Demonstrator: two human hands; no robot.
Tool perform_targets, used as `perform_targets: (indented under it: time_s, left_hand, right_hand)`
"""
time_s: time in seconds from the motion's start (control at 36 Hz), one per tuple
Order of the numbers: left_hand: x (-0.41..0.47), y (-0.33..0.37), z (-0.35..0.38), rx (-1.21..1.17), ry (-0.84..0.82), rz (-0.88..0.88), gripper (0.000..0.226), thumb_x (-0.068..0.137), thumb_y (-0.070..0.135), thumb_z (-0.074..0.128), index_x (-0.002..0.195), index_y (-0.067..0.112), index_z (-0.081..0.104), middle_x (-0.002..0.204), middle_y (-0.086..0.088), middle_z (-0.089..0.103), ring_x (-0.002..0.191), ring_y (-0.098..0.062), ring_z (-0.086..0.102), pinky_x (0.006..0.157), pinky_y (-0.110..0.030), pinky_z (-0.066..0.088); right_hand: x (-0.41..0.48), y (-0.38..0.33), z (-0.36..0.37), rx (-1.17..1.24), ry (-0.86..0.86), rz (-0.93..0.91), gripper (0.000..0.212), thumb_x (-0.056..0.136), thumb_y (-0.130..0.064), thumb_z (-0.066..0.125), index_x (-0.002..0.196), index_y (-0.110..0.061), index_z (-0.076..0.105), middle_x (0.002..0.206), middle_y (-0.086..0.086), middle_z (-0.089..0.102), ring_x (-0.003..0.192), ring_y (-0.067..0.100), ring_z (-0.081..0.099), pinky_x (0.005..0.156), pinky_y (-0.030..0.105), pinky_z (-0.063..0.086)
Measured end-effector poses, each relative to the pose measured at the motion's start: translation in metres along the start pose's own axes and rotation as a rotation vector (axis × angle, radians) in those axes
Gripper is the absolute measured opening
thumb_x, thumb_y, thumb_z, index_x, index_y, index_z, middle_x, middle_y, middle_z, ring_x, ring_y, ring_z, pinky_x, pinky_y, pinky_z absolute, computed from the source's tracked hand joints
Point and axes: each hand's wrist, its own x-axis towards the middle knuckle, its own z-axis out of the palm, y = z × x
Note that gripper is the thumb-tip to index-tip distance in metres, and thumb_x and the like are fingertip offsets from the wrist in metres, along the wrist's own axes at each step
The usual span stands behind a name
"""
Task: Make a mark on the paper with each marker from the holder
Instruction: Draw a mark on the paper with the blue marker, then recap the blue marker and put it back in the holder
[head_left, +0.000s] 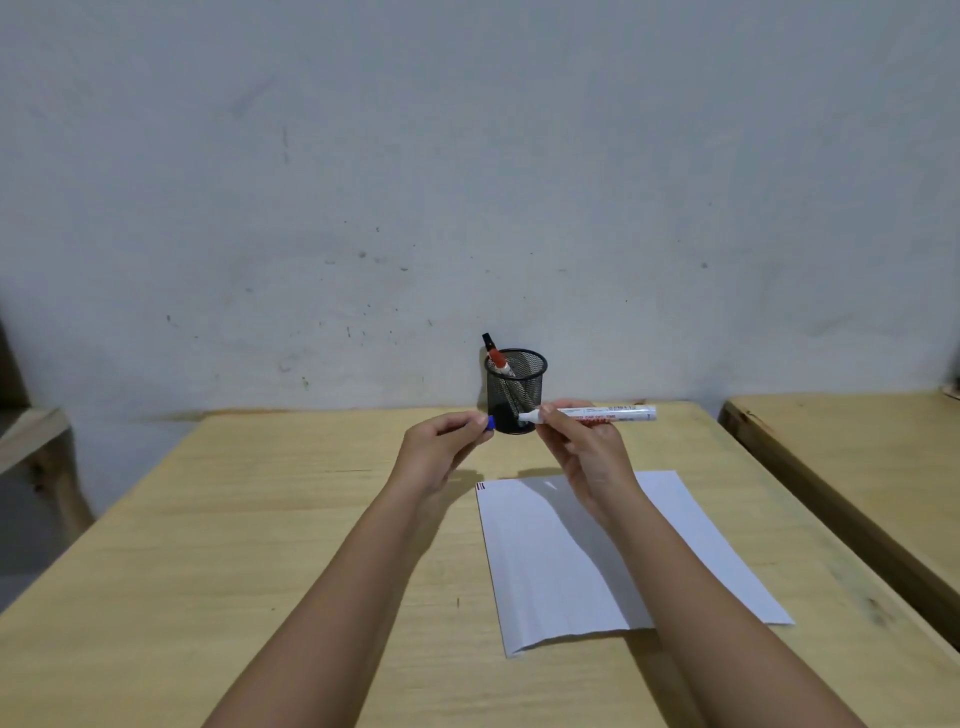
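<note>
A black mesh holder (516, 387) stands at the table's far edge with a red-capped marker (499, 359) and a black-capped marker (488, 341) leaning in it. My right hand (582, 447) grips a white marker (618, 414) held level in front of the holder, its bare tip pointing left. My left hand (441, 449) pinches the blue cap (490, 422) a short gap left of that tip. A white sheet of paper (597, 561) lies below my hands, with small red and dark marks (480, 487) in its far left corner.
The wooden table (260, 545) runs up to a grey wall. A second wooden table (857, 457) stands to the right across a narrow gap. A wooden piece (31, 441) shows at the left edge.
</note>
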Motion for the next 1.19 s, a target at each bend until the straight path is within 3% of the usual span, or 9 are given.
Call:
perform_targets:
  time_s: [0.22,0.5,0.64,0.72,0.81,0.86,0.97,1.11,1.19]
  left_hand:
    - [-0.005,0.000,0.018,-0.201,-0.081,-0.034,0.009,0.083,0.003,0.064,0.091,0.002,0.068,0.079,-0.004,0.075,0.074,-0.009,0.072,0.075,-0.012,0.055]
    - [-0.011,0.008,0.027,-0.132,-0.141,0.019,0.007,0.084,-0.001,0.062,0.086,0.001,0.068,0.072,-0.001,0.075,0.069,-0.009,0.072,0.067,-0.010,0.053]
    - [-0.007,0.002,0.026,-0.070,-0.130,0.030,0.007,0.085,0.001,0.063,0.087,0.001,0.069,0.076,-0.004,0.073,0.068,-0.008,0.071,0.067,-0.011,0.054]
    - [-0.005,-0.003,0.023,0.005,-0.123,0.042,0.012,0.086,0.006,0.063,0.094,-0.001,0.069,0.083,-0.006,0.072,0.071,-0.005,0.071,0.071,-0.010,0.053]
    - [-0.001,-0.003,0.024,0.086,-0.113,0.099,0.016,0.088,0.010,0.062,0.098,-0.002,0.068,0.082,-0.006,0.071,0.070,-0.003,0.070,0.075,-0.010,0.053]
    - [0.004,0.002,0.023,0.109,-0.082,0.127,0.014,0.088,0.011,0.061,0.095,0.000,0.068,0.081,-0.007,0.070,0.070,-0.004,0.069,0.079,-0.013,0.054]
    - [0.016,0.014,0.017,0.083,-0.015,0.170,0.006,0.087,0.006,0.062,0.089,0.004,0.068,0.086,-0.011,0.069,0.069,-0.007,0.069,0.074,-0.012,0.054]
    - [0.025,0.028,0.022,0.154,0.067,0.259,0.015,0.084,0.006,0.066,0.079,0.019,0.070,0.069,0.007,0.071,0.070,-0.010,0.066,0.076,-0.017,0.052]
    - [0.035,0.033,0.029,0.205,0.097,0.332,0.013,0.083,0.008,0.067,0.082,0.021,0.070,0.065,0.014,0.071,0.065,0.004,0.065,0.071,-0.007,0.049]
  right_hand:
    - [-0.003,-0.001,0.006,-0.040,-0.049,-0.018,0.014,0.081,0.003,0.064,0.077,-0.010,0.059,0.070,0.003,0.066,0.072,0.013,0.068,0.076,0.019,0.056]
    - [-0.002,-0.002,0.002,-0.102,-0.104,-0.091,0.013,0.078,0.005,0.067,0.078,-0.007,0.063,0.074,0.007,0.067,0.078,0.019,0.067,0.075,0.023,0.055]
    - [-0.001,0.003,-0.003,-0.234,-0.085,-0.145,0.015,0.071,-0.006,0.077,0.079,-0.012,0.067,0.079,0.007,0.069,0.088,0.026,0.065,0.090,0.036,0.052]
    - [0.000,0.004,-0.005,-0.269,-0.100,-0.128,0.011,0.074,-0.008,0.074,0.081,-0.011,0.065,0.078,0.005,0.070,0.086,0.023,0.066,0.091,0.036,0.052]
    - [0.003,-0.004,-0.004,-0.209,-0.154,-0.043,0.004,0.086,-0.006,0.061,0.083,-0.008,0.062,0.077,0.004,0.070,0.081,0.016,0.067,0.086,0.024,0.055]
    - [0.006,-0.013,-0.003,-0.116,-0.155,0.008,0.010,0.092,-0.009,0.053,0.089,-0.003,0.060,0.080,0.007,0.070,0.080,0.014,0.068,0.081,0.019,0.055]
    - [0.012,-0.026,-0.011,-0.070,-0.029,-0.085,0.003,0.085,-0.001,0.060,0.085,-0.003,0.063,0.078,0.004,0.070,0.078,0.012,0.069,0.078,0.018,0.055]
    - [0.019,-0.028,-0.022,-0.346,-0.046,-0.107,0.011,0.072,0.001,0.073,0.077,-0.009,0.071,0.076,0.006,0.070,0.074,0.016,0.066,0.077,0.021,0.055]
    - [0.026,-0.031,-0.018,-0.626,-0.094,-0.121,0.015,0.070,0.002,0.077,0.076,-0.011,0.070,0.067,-0.002,0.070,0.060,0.007,0.061,0.056,0.017,0.047]
